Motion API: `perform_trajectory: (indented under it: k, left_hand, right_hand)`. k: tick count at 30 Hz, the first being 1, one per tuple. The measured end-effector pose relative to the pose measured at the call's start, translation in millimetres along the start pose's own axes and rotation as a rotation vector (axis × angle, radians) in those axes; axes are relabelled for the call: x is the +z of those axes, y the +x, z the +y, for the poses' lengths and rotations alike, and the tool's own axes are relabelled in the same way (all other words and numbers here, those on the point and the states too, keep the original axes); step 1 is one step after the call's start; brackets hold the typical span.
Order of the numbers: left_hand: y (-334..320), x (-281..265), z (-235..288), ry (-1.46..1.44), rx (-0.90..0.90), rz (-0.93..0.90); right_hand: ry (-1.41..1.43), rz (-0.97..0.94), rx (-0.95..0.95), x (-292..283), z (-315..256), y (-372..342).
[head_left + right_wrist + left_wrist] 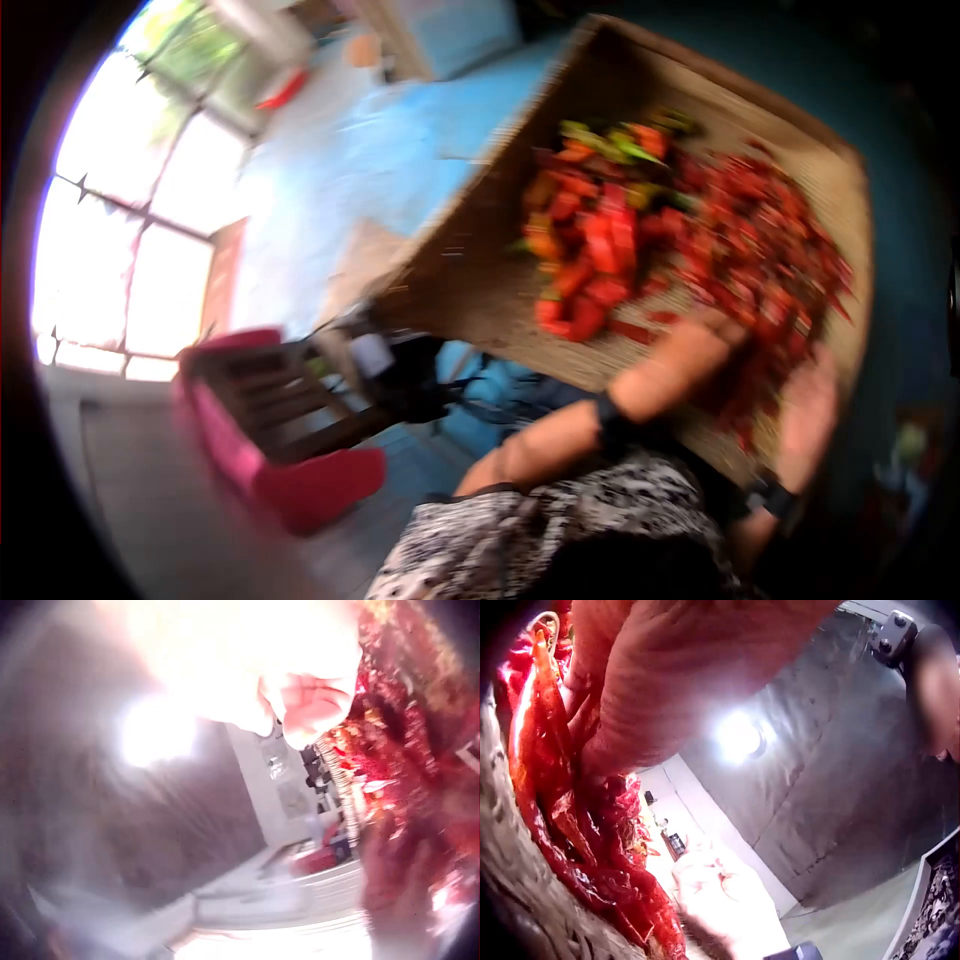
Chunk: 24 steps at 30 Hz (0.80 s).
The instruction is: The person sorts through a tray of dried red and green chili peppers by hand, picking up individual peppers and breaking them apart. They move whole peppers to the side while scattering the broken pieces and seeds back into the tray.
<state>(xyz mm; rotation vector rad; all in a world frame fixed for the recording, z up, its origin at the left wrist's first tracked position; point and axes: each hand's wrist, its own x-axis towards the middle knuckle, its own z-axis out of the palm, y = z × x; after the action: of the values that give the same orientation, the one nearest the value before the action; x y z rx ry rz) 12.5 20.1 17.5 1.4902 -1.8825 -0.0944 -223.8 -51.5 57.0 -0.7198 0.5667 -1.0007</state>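
Observation:
A wide woven tray (480, 305) carries red chilies (770, 235) that look dried and wrinkled, spread along its right side. My left hand (700, 345) reaches over the near rim with its fingers down among these chilies; in the left wrist view the fingers of that hand (652, 682) touch shiny red pods (544, 742), and the fingertips are partly hidden. At the pile's right edge lies my right hand (808, 400), fingers extended beside the chilies. The right wrist view shows this hand (300, 690) overexposed, close to the blurred chilies (397, 765).
Larger red, orange and green peppers (600, 230) form a heap left of the dried chilies. To the left stand a pink chair (310, 490) and a wooden slatted piece (290, 395). A bright barred window (140, 220) is at the far left, above a blue floor (400, 130).

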Motion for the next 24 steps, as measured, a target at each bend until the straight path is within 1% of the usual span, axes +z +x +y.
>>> perform_trajectory:
  k: [1, 2, 3, 4, 5, 6, 8, 9, 10, 11, 12, 14, 16, 18, 19, 20, 22, 24]
  left_hand:
    - [-7.6, -0.7, -14.5, -0.006, -0.074, -0.087]
    - [-8.9, -13.9, -12.5, -0.122, -0.145, -0.016]
    - [-9.6, -26.8, -7.6, -0.181, -0.197, -0.046]
    - [-10.1, -31.1, -12.3, -0.183, -0.236, -0.071]
    - [-3.0, -37.9, -9.6, -0.106, -0.189, -0.028]
    - [0.0, -48.2, -5.9, -0.229, -0.253, -0.008]
    - [3.5, -50.2, 0.7, -0.268, -0.285, 0.001]
    - [2.1, -54.0, 2.7, -0.261, -0.271, -0.003]
    - [3.2, -57.9, 5.8, -0.366, -0.300, -0.038]
    - [5.8, -59.7, 9.4, -0.479, -0.336, -0.081]
    - [7.8, -59.8, 12.7, -0.491, -0.340, -0.108]
    - [8.5, -59.2, 13.1, -0.593, -0.364, -0.130]
    - [10.8, -56.2, 5.0, -0.654, -0.358, -0.165]
    - [9.2, -55.2, 6.2, -0.869, -0.465, -0.183]
    - [10.7, -58.1, 9.3, -0.932, -0.501, -0.151]
    - [8.2, -58.3, 10.9, -1.011, -0.543, -0.073]
    - [9.4, -65.4, 8.9, -1.064, -0.566, -0.019]
    - [9.6, -77.6, 0.3, -1.008, -0.567, -0.039]
  right_hand:
    - [-0.721, 0.345, -0.044, 53.5, 24.7, -6.6]
    - [-0.860, 0.185, -0.090, 53.0, 39.9, -14.4]
    - [-1.183, 0.047, -0.267, 53.2, 50.8, -18.1]
    - [-1.229, 0.022, -0.288, 58.5, 60.6, -19.4]
    - [-1.276, 0.012, -0.292, 62.3, 63.3, -18.1]
    - [-1.309, -0.033, -0.327, 63.2, 65.4, -14.1]
    - [-1.396, -0.056, -0.389, 73.0, 55.6, -12.5]
    - [-1.388, -0.040, -0.409, 77.6, 57.9, -11.3]
    - [-1.383, -0.020, -0.420, 82.1, 57.5, -8.9]
    - [-1.389, -0.057, -0.458, 86.7, 53.9, -5.8]
    - [-1.392, -0.073, -0.492, 90.1, 50.9, -3.5]
    - [-1.418, -0.084, -0.490, 84.5, 56.9, -3.1]
    - [-1.394, -0.058, -0.434, 85.3, 58.8, -0.3]
    - [-1.341, -0.048, -0.450, 81.0, 54.0, -2.6]
    - [-1.298, -0.037, -0.464, 76.7, 52.4, -2.7]
    - [-1.253, -0.028, -0.482, 72.3, 52.0, -1.7]
    - [-1.097, 0.046, -0.522, 60.8, 58.0, 1.1]
    - [-0.785, 0.100, -0.443, 61.9, 50.7, -3.2]
